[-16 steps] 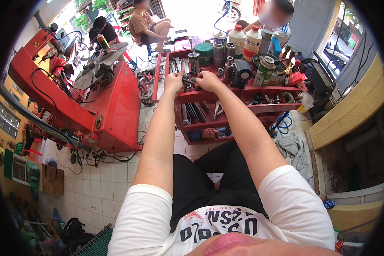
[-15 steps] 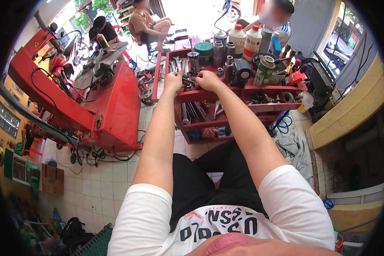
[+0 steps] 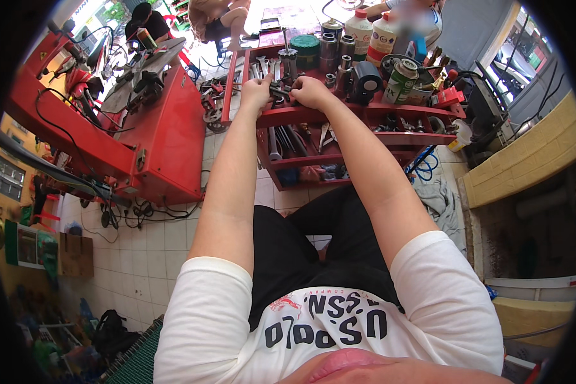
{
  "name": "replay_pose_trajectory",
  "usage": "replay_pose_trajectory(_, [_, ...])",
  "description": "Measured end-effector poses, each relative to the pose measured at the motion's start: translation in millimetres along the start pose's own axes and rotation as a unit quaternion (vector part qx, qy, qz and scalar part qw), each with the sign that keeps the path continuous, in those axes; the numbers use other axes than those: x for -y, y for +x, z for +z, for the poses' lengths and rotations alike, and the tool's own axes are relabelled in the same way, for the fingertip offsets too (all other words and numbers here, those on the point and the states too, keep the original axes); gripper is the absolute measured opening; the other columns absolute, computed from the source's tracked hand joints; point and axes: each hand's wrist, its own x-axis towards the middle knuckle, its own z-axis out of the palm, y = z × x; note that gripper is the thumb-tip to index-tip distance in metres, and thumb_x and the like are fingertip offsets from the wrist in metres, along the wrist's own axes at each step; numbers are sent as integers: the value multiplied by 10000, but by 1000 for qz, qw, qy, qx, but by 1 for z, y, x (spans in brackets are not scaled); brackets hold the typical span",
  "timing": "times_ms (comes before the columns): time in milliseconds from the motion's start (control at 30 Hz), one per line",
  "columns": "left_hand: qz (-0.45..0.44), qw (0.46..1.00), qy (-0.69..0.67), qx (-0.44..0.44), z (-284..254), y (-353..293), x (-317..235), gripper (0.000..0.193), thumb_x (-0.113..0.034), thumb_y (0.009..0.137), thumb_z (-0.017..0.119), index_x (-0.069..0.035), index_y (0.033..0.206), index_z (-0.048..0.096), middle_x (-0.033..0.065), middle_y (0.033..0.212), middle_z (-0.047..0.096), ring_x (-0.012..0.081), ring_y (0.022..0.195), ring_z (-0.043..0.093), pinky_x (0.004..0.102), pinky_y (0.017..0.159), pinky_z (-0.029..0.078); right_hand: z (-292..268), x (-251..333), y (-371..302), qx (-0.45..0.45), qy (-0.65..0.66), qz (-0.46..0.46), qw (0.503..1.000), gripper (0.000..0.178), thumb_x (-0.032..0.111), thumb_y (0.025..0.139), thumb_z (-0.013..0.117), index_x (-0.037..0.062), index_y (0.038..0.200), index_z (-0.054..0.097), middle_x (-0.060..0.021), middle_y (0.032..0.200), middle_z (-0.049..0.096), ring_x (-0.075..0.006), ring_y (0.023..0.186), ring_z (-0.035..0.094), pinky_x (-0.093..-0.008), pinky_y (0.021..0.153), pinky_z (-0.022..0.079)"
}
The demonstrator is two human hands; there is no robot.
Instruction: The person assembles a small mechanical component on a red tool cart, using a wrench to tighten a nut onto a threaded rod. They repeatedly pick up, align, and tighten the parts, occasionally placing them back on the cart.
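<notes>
Both my arms reach forward over the top tray of a red tool cart (image 3: 281,115). My left hand (image 3: 256,96) is closed at the tray's near left part, its thumb side pointing up; what its fingers hold is hidden. Close beside it, my right hand (image 3: 312,93) has its fingers curled in a pinch at some dark metal pieces (image 3: 280,93) lying between the hands. I cannot make out what it grips. Behind my left hand lie several silver wrenches (image 3: 263,66). A splined metal tool (image 3: 288,63) stands upright just beyond the hands, near a green round tub (image 3: 305,51).
Large sockets (image 3: 328,52), a dark power tool (image 3: 365,82), a spray can (image 3: 400,80) and white bottles (image 3: 359,32) crowd the tray's right side. A red machine (image 3: 166,134) stands left, cables on the floor beside it. A yellow ledge (image 3: 525,144) is at right. Other people sit beyond the cart.
The view has tipped slightly downward, so the cart and floor sit higher in the picture. My hands stay close together at the tray. A seated person in the back leans forward more.
</notes>
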Motion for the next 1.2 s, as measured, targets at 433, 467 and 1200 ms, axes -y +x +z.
replay_pose_trajectory(433, [21, 1000, -3, -23, 1, -5, -2, 464, -382, 989, 686, 81, 1010, 693, 120, 866, 704, 186, 709, 693, 328, 601, 606, 1, 3, 1, 14, -5, 9, 1000, 270, 211, 906, 674, -1, 1059, 741, -202, 1017, 744, -322, 959, 705, -406, 881, 530])
replay_pose_trajectory(467, [22, 1000, -7, -20, 2, -4, -2, 458, -379, 990, 685, 78, 1013, 693, 117, 867, 702, 183, 705, 690, 326, 599, 604, 1, 0, 2, 11, -5, 9, 1000, 270, 211, 913, 667, -2, 1061, 740, -202, 1018, 743, -323, 956, 704, -407, 880, 530])
replay_pose_trajectory(1200, [32, 998, -46, -23, 2, 5, 7, 409, -318, 1029, 630, 88, 1023, 679, 124, 851, 698, 187, 685, 686, 322, 569, 589, -2, -1, 1, 0, 36, 39, 999, 355, 263, 906, 725, 1, 1143, 691, -205, 1111, 733, -335, 1032, 709, -399, 925, 540])
